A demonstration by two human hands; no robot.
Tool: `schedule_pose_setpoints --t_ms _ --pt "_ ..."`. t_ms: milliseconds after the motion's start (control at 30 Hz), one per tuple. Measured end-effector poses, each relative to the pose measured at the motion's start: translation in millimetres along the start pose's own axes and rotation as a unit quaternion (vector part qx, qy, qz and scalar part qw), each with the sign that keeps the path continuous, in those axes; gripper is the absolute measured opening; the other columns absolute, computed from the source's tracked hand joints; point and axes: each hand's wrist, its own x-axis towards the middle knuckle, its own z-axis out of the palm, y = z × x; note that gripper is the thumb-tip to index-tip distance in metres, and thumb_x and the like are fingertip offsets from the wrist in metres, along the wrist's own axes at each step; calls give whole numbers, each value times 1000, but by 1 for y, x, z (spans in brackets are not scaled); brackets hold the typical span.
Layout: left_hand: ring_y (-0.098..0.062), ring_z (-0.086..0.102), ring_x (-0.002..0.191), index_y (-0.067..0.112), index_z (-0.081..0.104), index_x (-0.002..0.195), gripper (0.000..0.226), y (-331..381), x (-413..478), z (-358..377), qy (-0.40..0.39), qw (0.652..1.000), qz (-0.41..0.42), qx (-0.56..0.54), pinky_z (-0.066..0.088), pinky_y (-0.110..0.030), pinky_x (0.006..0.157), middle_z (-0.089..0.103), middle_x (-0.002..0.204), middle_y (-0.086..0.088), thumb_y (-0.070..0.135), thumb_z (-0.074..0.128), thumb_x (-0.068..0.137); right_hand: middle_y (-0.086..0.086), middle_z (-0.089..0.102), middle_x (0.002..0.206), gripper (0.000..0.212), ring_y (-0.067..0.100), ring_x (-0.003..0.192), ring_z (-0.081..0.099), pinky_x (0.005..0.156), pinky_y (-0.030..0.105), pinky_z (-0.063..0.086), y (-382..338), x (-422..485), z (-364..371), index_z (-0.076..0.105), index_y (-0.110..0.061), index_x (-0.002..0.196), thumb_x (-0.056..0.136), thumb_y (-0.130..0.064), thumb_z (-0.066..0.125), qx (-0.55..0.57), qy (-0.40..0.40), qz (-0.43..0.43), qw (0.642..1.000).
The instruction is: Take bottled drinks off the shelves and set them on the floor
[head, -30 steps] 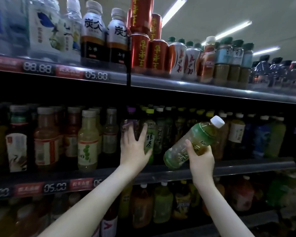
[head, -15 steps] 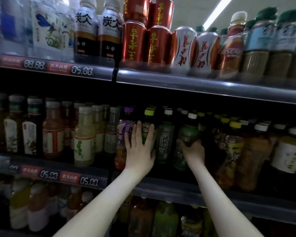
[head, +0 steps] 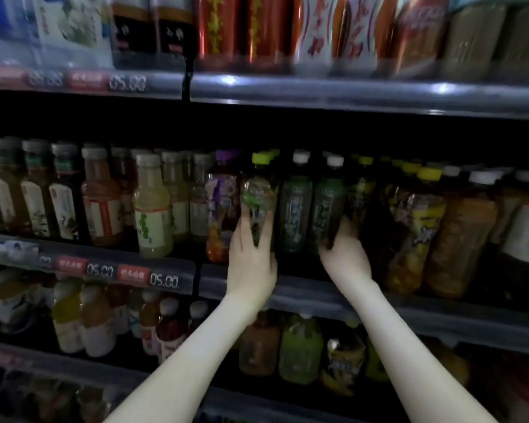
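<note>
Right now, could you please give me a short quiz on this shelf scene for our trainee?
1. True or false: the left hand grips the lime-capped bottle.
2. The right hand grips a green bottle whose cap is: A purple, B white, C red.
3. Fill in: of the three shelves in view, both held bottles are at the ____ shelf.
Key: 1 true; 2 B; 3 middle.
</note>
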Motion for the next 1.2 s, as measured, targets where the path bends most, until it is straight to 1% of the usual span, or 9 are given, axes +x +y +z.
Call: schedule_pose_setpoints --t_ms 167,300,533,667,800,933,1033,1133,1200 --pt "-33 33 137 12 46 140 51 2 -62 13 -18 1000 18 12 10 -63 110 42 145 -19 31 38 93 17 50 137 55 32 129 44 115 42 28 21 -76 38 40 -3 142 97 -34 47 -117 75 -126 982" --pt "-31 11 146 15 25 149 66 -8 -148 30 -70 994 78 -14 -2 -58 114 18 155 -17 25 44 87 19 42 146 53 30 141 31 118 44 22 51 -144 75 40 1 142 95 -24 45 -103 116 -206 966" --pt "-34 40 130 3 37 141 58 -74 -371 94 -351 929 47 -105 31 -40 111 40 144 -20 17 46 85 20 54 132 54 32 123 49 99 38 44 196 -311 227 44 -1 139 89 -9 63 -46 -129 -2 991" --pt "-28 58 115 4 53 131 56 -119 -533 136 -543 836 -54 -52 48 -31 92 55 133 -14 21 42 78 18 49 137 54 36 112 57 88 36 46 296 -444 322 38 -12 145 94 -15 55 -77 -380 170 906" --pt "-28 67 102 7 58 120 55 -150 -680 165 -628 766 -138 -25 55 -26 75 65 119 -14 25 40 71 20 69 96 75 29 74 70 60 31 56 358 -558 418 62 1 119 52 -12 91 -100 -475 158 860" --pt "-25 19 144 9 14 151 63 -176 -789 171 -697 694 -176 31 21 -30 112 14 158 -10 22 42 96 11 37 143 71 29 119 48 93 36 47 392 -643 519 14 -23 153 93 -5 48 -79 -569 100 812" --pt "-19 9 145 14 4 152 65 -189 -840 174 -702 685 -189 53 12 -26 113 3 159 -4 24 39 98 11 24 152 69 31 124 44 97 37 45 406 -682 588 14 -26 152 94 -6 46 -91 -568 69 815" --pt "-21 10 144 12 8 152 66 -205 -867 171 -697 684 -210 45 13 -27 114 7 159 -7 21 43 96 18 47 130 57 31 99 61 75 29 52 414 -690 623 49 -11 131 78 6 61 -117 -513 7 850" --pt "-22 11 144 10 12 151 65 -212 -868 166 -678 695 -239 28 14 -27 115 11 158 -8 17 45 95 15 46 127 54 29 92 64 69 28 51 420 -688 622 47 -12 124 78 12 57 -123 -543 8 831"
